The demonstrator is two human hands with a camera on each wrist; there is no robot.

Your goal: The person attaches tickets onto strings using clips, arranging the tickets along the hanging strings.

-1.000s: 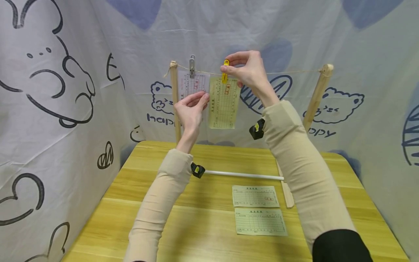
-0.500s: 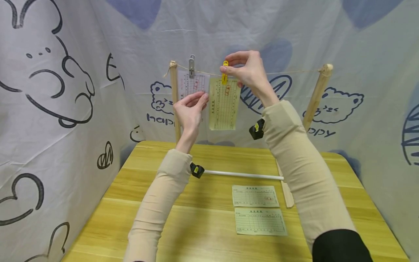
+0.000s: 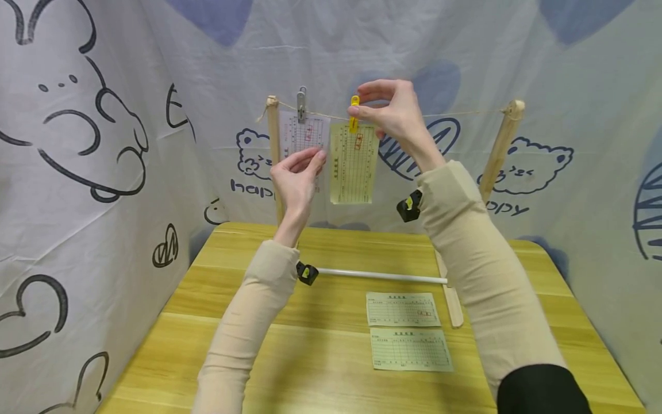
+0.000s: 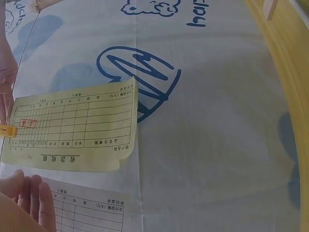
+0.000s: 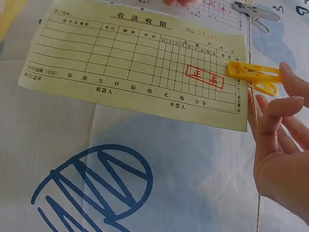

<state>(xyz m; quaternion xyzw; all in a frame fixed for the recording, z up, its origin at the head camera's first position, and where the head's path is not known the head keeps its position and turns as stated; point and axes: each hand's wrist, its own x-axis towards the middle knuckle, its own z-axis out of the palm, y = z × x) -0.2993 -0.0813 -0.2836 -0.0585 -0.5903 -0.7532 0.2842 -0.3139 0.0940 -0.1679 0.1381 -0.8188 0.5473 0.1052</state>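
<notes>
In the head view, a yellow receipt [image 3: 353, 167] hangs upright from a string [image 3: 439, 114]. A yellow plastic clip [image 5: 253, 73] bites its top edge together with the string. My right hand [image 3: 400, 115] holds the clip's handle end, the thumb lying against it. Just left of that receipt is my left hand [image 3: 297, 178], thumb and forefinger close together and nothing visible between them. A small gap parts them from the receipt's edge. Behind the left hand hangs a pale pink receipt [image 3: 318, 127], partly hidden, under a grey metal clip [image 3: 301, 106].
Two wooden posts, left [image 3: 273, 132] and right [image 3: 499, 149], carry the string. Two more receipts, an upper [image 3: 395, 310] and a lower [image 3: 408, 351], lie on the wooden table [image 3: 320, 368]. A white rod [image 3: 380, 276] runs low between the posts, and a printed cloth hangs behind.
The yellow clip and receipt have shifted only slightly. My left hand has drawn a little to the left, widening the gap to the receipt. The right hand stays at the clip.
</notes>
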